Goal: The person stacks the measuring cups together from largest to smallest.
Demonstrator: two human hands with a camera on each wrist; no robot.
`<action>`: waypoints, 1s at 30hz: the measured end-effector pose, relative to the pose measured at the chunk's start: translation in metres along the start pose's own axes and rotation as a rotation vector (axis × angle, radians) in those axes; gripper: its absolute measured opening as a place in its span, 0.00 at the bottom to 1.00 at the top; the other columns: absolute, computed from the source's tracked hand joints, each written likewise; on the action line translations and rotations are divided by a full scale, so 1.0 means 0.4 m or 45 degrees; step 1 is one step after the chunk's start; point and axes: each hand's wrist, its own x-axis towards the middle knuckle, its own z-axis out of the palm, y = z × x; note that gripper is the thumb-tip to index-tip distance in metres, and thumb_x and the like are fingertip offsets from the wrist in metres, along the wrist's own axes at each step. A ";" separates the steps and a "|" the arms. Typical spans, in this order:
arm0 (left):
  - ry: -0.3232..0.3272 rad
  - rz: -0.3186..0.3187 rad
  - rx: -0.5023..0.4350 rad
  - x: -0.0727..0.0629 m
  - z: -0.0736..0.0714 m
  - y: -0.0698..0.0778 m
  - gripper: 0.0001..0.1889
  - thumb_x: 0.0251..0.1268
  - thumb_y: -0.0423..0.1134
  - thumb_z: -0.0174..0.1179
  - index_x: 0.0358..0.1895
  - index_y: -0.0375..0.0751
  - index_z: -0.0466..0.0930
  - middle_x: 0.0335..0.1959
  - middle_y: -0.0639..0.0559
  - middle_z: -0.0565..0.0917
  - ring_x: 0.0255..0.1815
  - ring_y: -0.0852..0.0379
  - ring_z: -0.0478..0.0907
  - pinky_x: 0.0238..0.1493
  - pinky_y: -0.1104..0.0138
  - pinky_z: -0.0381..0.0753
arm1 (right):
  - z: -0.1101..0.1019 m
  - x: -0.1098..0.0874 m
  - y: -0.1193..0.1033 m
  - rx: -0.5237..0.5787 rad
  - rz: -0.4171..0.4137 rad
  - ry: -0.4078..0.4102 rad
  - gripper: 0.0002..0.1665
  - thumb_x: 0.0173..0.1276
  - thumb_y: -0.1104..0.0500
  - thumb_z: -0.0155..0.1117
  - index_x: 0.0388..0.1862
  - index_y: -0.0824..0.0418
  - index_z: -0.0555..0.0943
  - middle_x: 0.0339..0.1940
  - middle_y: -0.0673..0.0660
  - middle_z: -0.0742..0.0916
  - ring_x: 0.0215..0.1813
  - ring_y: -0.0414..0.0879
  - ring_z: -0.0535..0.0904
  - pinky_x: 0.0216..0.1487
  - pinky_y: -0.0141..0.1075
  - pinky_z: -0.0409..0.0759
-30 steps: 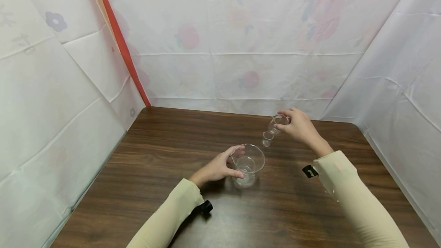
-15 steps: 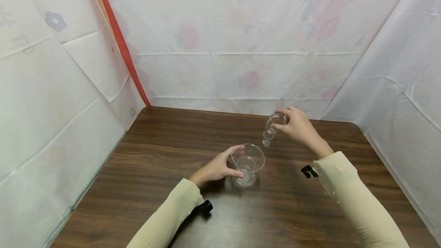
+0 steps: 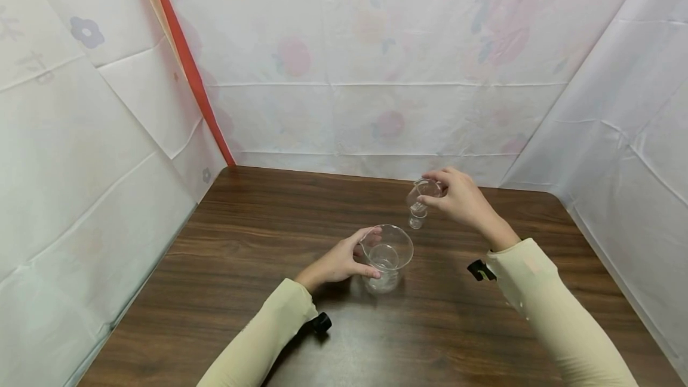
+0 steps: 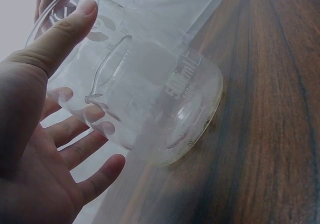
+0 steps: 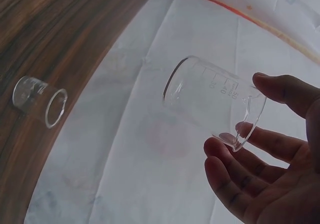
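White sheeting (image 3: 344, 118): hung behind and at both sides, creased in folds, faintly printed with fruit and flower shapes.

Table (image 3: 279, 208): brown wood-grain top, rounded far corners, far edge close to the sheeting.

Sleeves, two: pale yellow-green, left sleeve (image 3: 263, 333) and right sleeve (image 3: 559, 309), both reaching in from the lower edge of the head view.

Red strip (image 3: 185, 61): runs down the far left corner of the sheeting to the table.

Left hand (image 3: 341, 260): grasps the large beaker from its left side, thumb on the near wall, fingers round the far side.

Right hand (image 3: 462, 196): pinches the medium beaker near its rim between thumb and fingers.

Large beaker (image 3: 395, 243): clear glass, spouted, printed "500ml"; stands upright on the table.

Inner glass vessel (image 3: 384, 258): its narrower, spouted rim shows inside the large beaker, below the outer rim.

Medium beaker (image 5: 215, 102): clear glass, spouted, graduated, with a 50 mark; held in the air, clear of the table, base towards it, and in front of the small beaker's upper part in the head view.

Black devices, two: one at the left wrist (image 3: 321, 323), one at the right wrist (image 3: 480, 270).

Small beaker (image 5: 40, 102): clear glass, upright on the table beyond the large beaker; the right wrist view shows it apart from the medium beaker.
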 end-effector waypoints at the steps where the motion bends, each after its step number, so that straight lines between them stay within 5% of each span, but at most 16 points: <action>1: 0.001 0.001 0.001 0.000 0.000 0.000 0.46 0.50 0.41 0.76 0.73 0.47 0.59 0.67 0.48 0.75 0.50 0.55 0.81 0.57 0.62 0.75 | 0.000 -0.001 -0.003 0.004 -0.010 0.000 0.28 0.62 0.55 0.71 0.59 0.65 0.79 0.44 0.64 0.82 0.42 0.54 0.78 0.43 0.45 0.76; 14: -0.008 -0.001 -0.009 0.001 -0.002 -0.001 0.46 0.50 0.42 0.75 0.73 0.48 0.59 0.68 0.47 0.74 0.64 0.53 0.74 0.58 0.62 0.75 | -0.002 -0.008 -0.043 0.017 -0.076 -0.036 0.26 0.61 0.54 0.72 0.57 0.62 0.81 0.38 0.59 0.81 0.37 0.49 0.77 0.37 0.38 0.73; 30: -0.021 0.010 -0.021 -0.001 -0.004 -0.001 0.46 0.51 0.42 0.75 0.74 0.43 0.58 0.69 0.42 0.72 0.67 0.51 0.72 0.59 0.59 0.75 | 0.010 -0.023 -0.065 0.158 -0.191 -0.117 0.25 0.59 0.59 0.74 0.55 0.64 0.81 0.41 0.58 0.83 0.37 0.47 0.81 0.38 0.34 0.79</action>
